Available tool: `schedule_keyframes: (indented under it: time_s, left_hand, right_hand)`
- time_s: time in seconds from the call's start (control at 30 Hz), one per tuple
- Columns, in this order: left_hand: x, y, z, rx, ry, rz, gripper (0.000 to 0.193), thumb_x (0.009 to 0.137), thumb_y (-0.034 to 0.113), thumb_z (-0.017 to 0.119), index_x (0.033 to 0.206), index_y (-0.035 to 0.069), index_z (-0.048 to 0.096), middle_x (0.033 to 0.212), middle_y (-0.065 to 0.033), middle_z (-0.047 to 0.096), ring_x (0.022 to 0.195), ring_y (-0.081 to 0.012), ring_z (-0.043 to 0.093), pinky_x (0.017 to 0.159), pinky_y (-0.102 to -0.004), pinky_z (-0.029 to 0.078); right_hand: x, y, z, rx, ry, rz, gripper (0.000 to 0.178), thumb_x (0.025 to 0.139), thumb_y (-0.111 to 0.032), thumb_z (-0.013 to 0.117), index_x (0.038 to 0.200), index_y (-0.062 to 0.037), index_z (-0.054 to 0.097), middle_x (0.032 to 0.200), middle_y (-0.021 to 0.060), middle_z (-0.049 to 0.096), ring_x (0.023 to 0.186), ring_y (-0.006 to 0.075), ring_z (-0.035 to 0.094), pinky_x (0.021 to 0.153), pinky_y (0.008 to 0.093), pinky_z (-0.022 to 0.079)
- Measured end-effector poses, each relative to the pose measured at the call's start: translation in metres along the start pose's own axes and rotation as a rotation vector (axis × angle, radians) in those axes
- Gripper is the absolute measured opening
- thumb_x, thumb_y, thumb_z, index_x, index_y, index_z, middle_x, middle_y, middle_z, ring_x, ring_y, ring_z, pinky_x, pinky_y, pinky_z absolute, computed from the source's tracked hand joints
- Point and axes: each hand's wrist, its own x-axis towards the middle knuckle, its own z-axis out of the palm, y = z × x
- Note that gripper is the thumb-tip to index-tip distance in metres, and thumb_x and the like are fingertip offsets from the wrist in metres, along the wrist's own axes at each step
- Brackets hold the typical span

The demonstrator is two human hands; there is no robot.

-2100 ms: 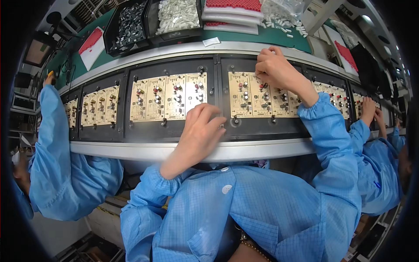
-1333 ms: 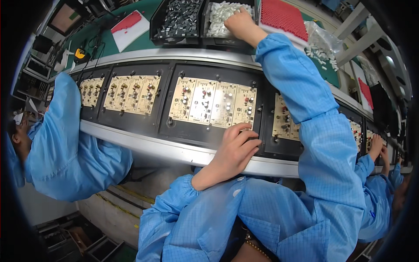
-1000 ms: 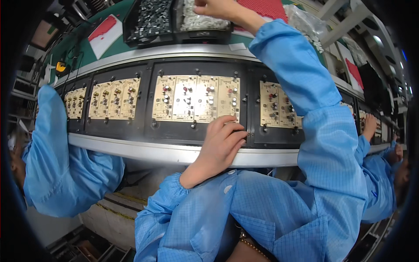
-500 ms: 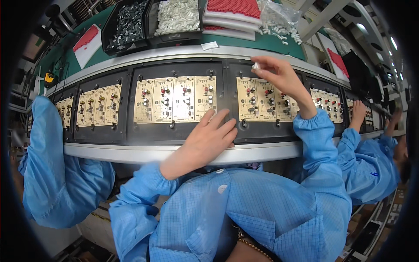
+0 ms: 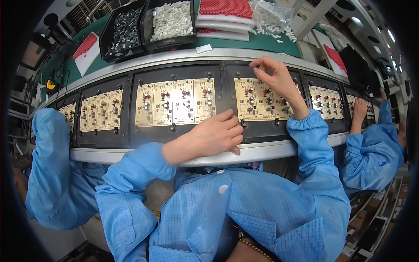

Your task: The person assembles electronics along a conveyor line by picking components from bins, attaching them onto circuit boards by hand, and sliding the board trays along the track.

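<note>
Since half a second ago the right hand (image 5: 277,81) has shifted slightly across its board, fingertips pinched on a small pale part (image 5: 256,68) now held over the upper left corner of the board (image 5: 262,98). The left hand (image 5: 214,136) has barely moved.

Right hand: thumb and forefinger closed narrowly on the part, the other fingers spread over the board's fitted components; the pinch appears meant to keep the piece aligned above its position. Whether it already touches the board cannot be told.

Left hand: loosely curled, holding nothing visible, resting on the lower frame of the carrier (image 5: 174,131) just left of the right hand's board; judged a bracing hold against the rail (image 5: 262,150).

Beyond the right hand, well up the bench, stand a bin of white parts (image 5: 171,19), a bin of dark parts (image 5: 124,31) and a red tray stack (image 5: 224,11), within arm's reach for restocking. Another board (image 5: 174,102) lies above the left hand. Co-workers' sleeves flank both sides.
</note>
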Motion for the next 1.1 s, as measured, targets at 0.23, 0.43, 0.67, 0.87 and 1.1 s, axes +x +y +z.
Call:
schedule_keyframes:
  time_s: [0.23,0.43,0.67,0.87,1.1]
  left_hand:
    - [0.003,-0.002,0.000,-0.027,0.003,0.003,0.035,0.088,0.045,0.059,0.079,0.012,0.058,0.084,-0.0002,0.055,0.092,-0.0196,0.057,0.090,-0.0336,0.042]
    - [0.011,-0.003,-0.003,-0.125,-0.032,-0.032,0.028,0.087,0.039,0.062,0.078,0.012,0.056,0.083,-0.0019,0.054,0.086,-0.0193,0.055,0.083,-0.0347,0.041]
    - [0.012,-0.002,-0.005,-0.035,-0.109,-0.126,0.032,0.085,0.040,0.065,0.077,0.011,0.054,0.082,-0.0026,0.052,0.087,-0.0194,0.055,0.085,-0.0370,0.043]
    - [0.011,0.010,0.003,-0.006,-0.147,-0.280,0.031,0.084,0.038,0.067,0.076,0.011,0.055,0.084,-0.0031,0.054,0.088,-0.0192,0.055,0.088,-0.0382,0.044]
    - [0.022,-0.013,0.010,-0.326,0.254,-0.520,0.021,0.083,0.013,0.073,0.099,0.004,0.062,0.097,-0.0114,0.062,0.099,-0.0308,0.059,0.087,-0.0413,0.045]
  right_hand:
    - [-0.007,0.000,-0.001,0.073,0.138,-0.177,0.023,0.094,-0.016,0.065,0.111,0.0001,0.067,0.086,0.0022,0.067,0.081,0.0081,0.062,0.075,0.0237,0.049]
    - [-0.020,0.021,-0.029,0.132,0.048,-0.062,0.022,0.096,-0.018,0.063,0.107,0.0013,0.067,0.086,0.0028,0.068,0.083,0.0098,0.063,0.074,0.0242,0.050]
    - [-0.026,0.037,-0.001,-0.103,0.109,-0.299,0.022,0.093,-0.018,0.066,0.108,-0.0035,0.069,0.097,0.0081,0.069,0.087,0.0169,0.067,0.077,0.0310,0.054]
    - [-0.023,0.034,-0.007,0.101,0.086,-0.200,0.017,0.087,-0.014,0.071,0.097,0.0003,0.070,0.084,0.0104,0.070,0.080,0.0187,0.070,0.071,0.0313,0.054]
    - [0.008,0.046,0.012,0.076,0.009,-0.197,0.019,0.090,-0.014,0.068,0.100,0.0011,0.070,0.097,0.0081,0.071,0.090,0.0151,0.066,0.074,0.0287,0.052]
